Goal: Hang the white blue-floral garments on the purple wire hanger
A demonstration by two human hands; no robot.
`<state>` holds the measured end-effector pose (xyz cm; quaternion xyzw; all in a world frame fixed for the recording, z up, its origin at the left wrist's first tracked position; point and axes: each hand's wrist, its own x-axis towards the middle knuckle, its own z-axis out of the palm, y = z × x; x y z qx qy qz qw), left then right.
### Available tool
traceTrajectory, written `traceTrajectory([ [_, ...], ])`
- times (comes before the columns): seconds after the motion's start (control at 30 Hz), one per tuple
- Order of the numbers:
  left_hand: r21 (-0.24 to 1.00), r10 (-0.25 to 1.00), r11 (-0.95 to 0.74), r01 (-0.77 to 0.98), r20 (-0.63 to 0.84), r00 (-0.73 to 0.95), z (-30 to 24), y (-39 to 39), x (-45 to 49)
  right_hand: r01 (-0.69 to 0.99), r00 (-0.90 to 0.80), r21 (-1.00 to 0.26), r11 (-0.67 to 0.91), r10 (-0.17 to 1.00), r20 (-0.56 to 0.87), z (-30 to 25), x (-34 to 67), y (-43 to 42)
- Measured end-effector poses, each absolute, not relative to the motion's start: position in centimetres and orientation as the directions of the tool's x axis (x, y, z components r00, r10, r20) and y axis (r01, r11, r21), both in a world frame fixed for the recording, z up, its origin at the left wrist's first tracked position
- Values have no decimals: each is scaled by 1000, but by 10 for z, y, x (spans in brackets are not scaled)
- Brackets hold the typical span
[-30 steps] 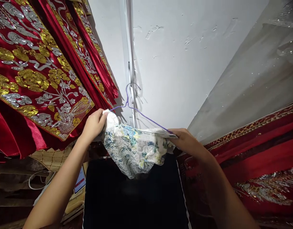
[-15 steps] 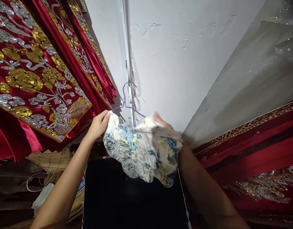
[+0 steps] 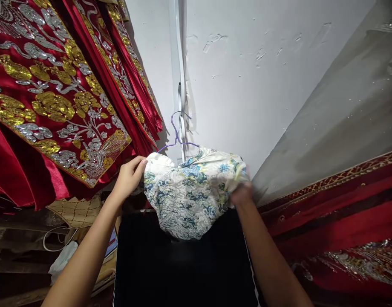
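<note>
A small white garment (image 3: 191, 192) with blue, green and yellow flower print hangs on a thin purple wire hanger (image 3: 177, 136), hooked on a white vertical rail (image 3: 180, 81). My left hand (image 3: 129, 175) pinches the garment's left shoulder, fingers closed on the cloth. My right hand (image 3: 240, 192) grips the garment's right edge; it is blurred and partly under the fabric. The cloth covers most of the hanger, so only its hook and left arm show.
Red satin robes (image 3: 52, 102) with gold and silver embroidery hang at the left. More red embroidered cloth under clear plastic (image 3: 339, 111) fills the right. A black garment (image 3: 183, 273) hangs below. A white wall (image 3: 247, 64) is behind. Cables and a bag lie at lower left.
My right hand pulled the garment's right side up and over the hanger's right arm. The cloth, bunched below the wire before, now drapes over it. My left hand stayed on the left shoulder.
</note>
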<state>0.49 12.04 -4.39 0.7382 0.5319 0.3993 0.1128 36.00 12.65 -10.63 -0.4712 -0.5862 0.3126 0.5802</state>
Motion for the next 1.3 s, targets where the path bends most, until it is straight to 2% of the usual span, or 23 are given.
traceTrajectory([
  [0.17,638,878,-405,655,471,84,-37,123,8,-55,222,-973,223,953,206,-65,376,127],
  [0.27,654,867,-401,642,498,34,-28,127,14,-76,236,-959,275,939,250,-36,355,118],
  [0.3,648,859,-401,648,511,21,-25,128,16,-76,187,-956,285,945,267,-28,346,112],
  [0.33,641,852,-402,654,524,10,-22,128,17,-65,90,-955,291,954,284,-22,337,104],
  [0.4,658,842,-421,624,540,-1,-20,127,18,-30,-276,-944,328,905,323,-15,324,85],
  [0.47,715,854,-456,530,520,32,-20,122,18,-25,-674,-924,383,676,298,-12,318,69],
  [0.5,742,865,-466,482,498,70,-21,117,17,-25,-802,-920,391,542,252,-12,317,64],
  [0.53,757,872,-475,448,473,126,-23,112,18,-7,-868,-921,391,455,199,-14,316,62],
  [0.57,759,871,-490,430,450,199,-24,105,19,31,-880,-921,388,447,159,-19,315,63],
  [0.63,727,833,-542,422,399,382,-24,91,24,147,-768,-898,416,620,161,-33,311,72],
  [0.67,704,794,-578,412,368,484,-24,83,27,210,-651,-868,450,727,219,-43,307,79],
  [0.7,684,742,-617,390,339,579,-23,77,32,266,-548,-824,500,782,297,-54,302,87],
  [0.8,656,567,-695,293,250,785,-15,61,47,322,-530,-682,657,722,445,-81,284,106],
  [0.9,693,489,-674,257,157,858,-4,52,56,253,-570,-662,706,661,488,-93,276,117],
  [0.97,734,495,-625,264,112,861,1,50,56,245,-541,-728,640,714,445,-94,285,122],
  [1.07,801,549,-551,235,135,825,1,54,45,295,-536,-837,460,805,253,-91,317,126],
  [1.2,913,639,-380,147,145,755,-12,68,24,241,-679,-945,219,734,-3,-79,362,115],
  [1.3,982,621,-175,74,52,782,-19,77,17,230,-677,-963,144,734,-52,-66,373,97],
])
